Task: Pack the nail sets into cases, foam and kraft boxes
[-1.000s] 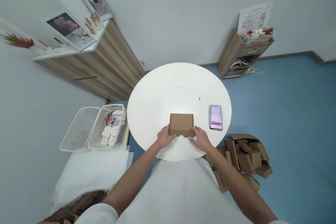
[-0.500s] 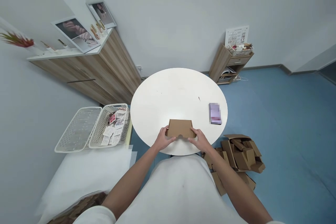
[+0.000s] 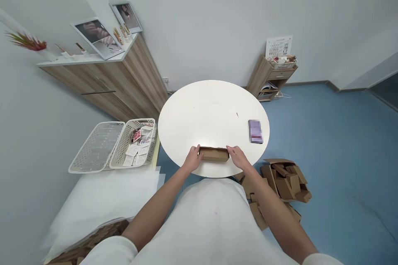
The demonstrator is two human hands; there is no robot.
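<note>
Left hand and right hand grasping opposite ends of a brown cardboard box, held at the near side of the white oval bench; box-to-bench contact cannot be told. Smartphone, screen pixelated, on the bench at right. Beyond: perforated white basket containing printed cards, left; open carton of cardboard pieces, right.

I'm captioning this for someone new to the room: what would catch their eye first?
The white table in the middle likely draws the eye first, with a brown cardboard box held between the left hand and right hand at the table's near side. To the right, a heap of cartons sits on the blue floor; to the left stands a white basket of papers.
</note>
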